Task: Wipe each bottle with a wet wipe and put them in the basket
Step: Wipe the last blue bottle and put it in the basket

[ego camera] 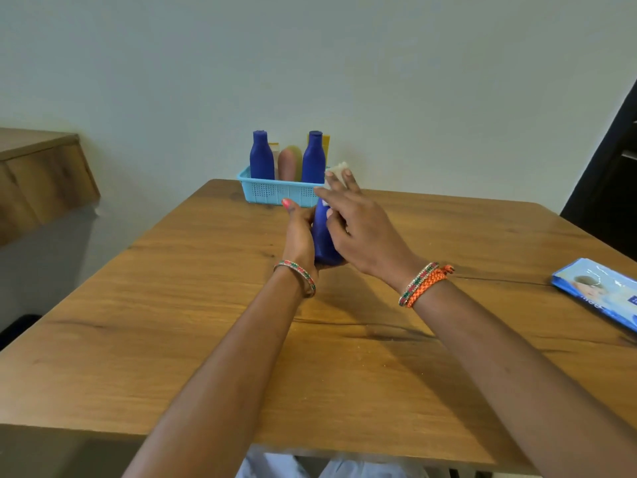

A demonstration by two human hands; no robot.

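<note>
Blue bottle (pixel 322 236) gripped in left hand (pixel 300 236); right hand (pixel 358 229) pinches wipe (pixel 338 169) vs its top.

The table (pixel 172 305) was wood, warm brown with dark grain lines, its finish smooth and low in sheen. At twelve o'clock on it stood a basket (pixel 275 192) of light blue plastic, its wall pierced with small holes. The bottles (pixel 262 157) in it looked like matt blue plastic, as did the bottle (pixel 322 236) held at the centre. A white wipe (pixel 339 168), soft and cloth-like, showed at the fingertips of the right hand (pixel 362 232). At three o'clock lay a pack (pixel 599 291) in glossy blue printed film. The wall (pixel 310 63) behind was painted, flat and matt. At nine o'clock, a cabinet (pixel 41 174) showed similar wood.
</note>
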